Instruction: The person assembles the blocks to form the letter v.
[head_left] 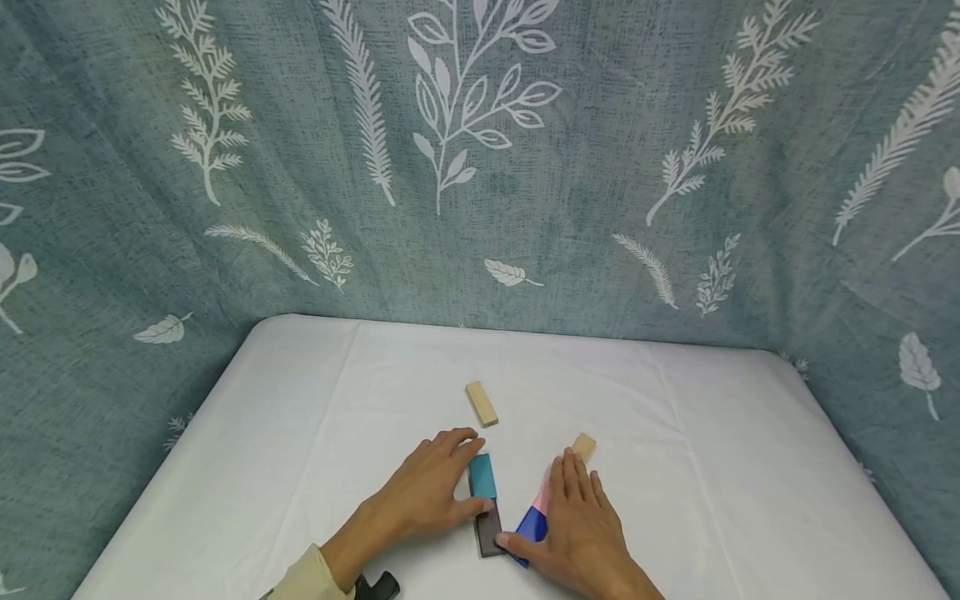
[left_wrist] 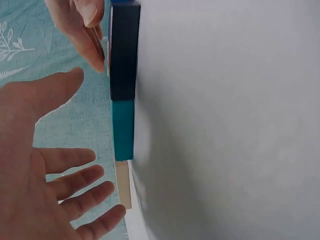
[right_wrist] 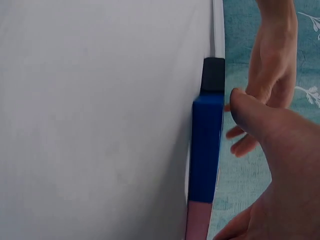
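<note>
My left hand (head_left: 429, 486) hovers beside a teal block (head_left: 482, 477) and a dark grey block (head_left: 488, 532), which lie end to end. Its fingers are spread and loosely bent, with a gap to the blocks in the left wrist view. My right hand (head_left: 581, 529) is over a blue block (head_left: 532, 527) and a pink block (head_left: 542, 497), also lying end to end and partly covered. Its fingers extend forward, and its thumb points toward the corner where the blue and dark blocks meet. In the right wrist view, the blue block (right_wrist: 206, 150) stands clear of the thumb.
One plain wooden block (head_left: 482, 404) lies beyond the teal block. Another wooden block (head_left: 584, 446) is past my right fingertips, partly hidden. A white cloth (head_left: 300, 467) covers the table; a leaf-patterned curtain (head_left: 585, 208) hangs behind it. Some black object (head_left: 377, 587) is by the left sleeve.
</note>
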